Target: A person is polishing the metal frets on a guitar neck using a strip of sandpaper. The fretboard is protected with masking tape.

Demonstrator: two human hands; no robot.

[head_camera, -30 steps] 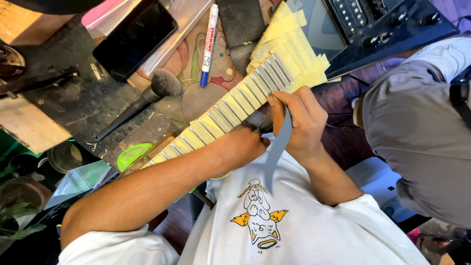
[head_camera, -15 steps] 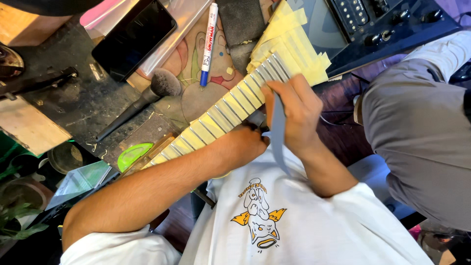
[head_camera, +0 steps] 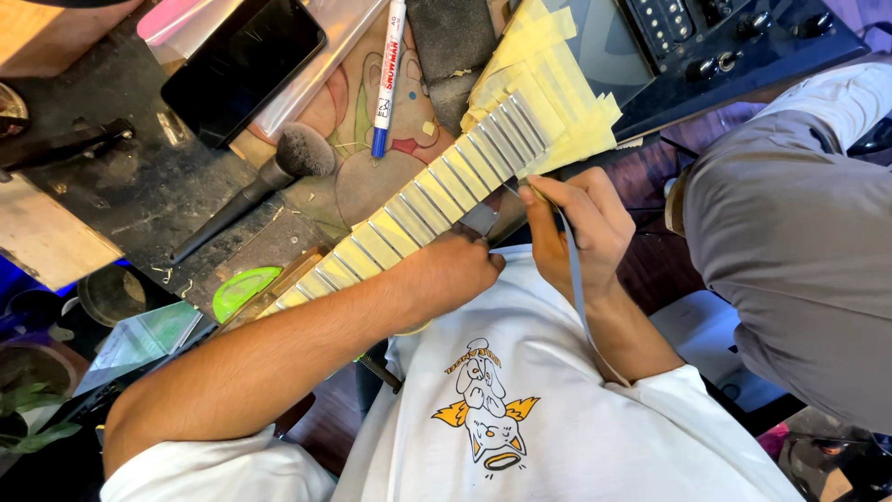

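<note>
Guitar neck [head_camera: 437,200] lies diagonally across the bench, fretboard masked with yellow tape [head_camera: 548,102] so only frets show. Left hand [head_camera: 451,270] clamps its edge to steady it. Right hand [head_camera: 581,228] pinches a thin grey strip [head_camera: 571,279] against an upper fret.

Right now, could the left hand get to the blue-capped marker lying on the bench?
Probably yes. The left hand grips the taped guitar neck, and the marker lies beyond it, uncovered. It would have to reach over the neck; the right hand, holding a grey strip, is off to the side.
</note>
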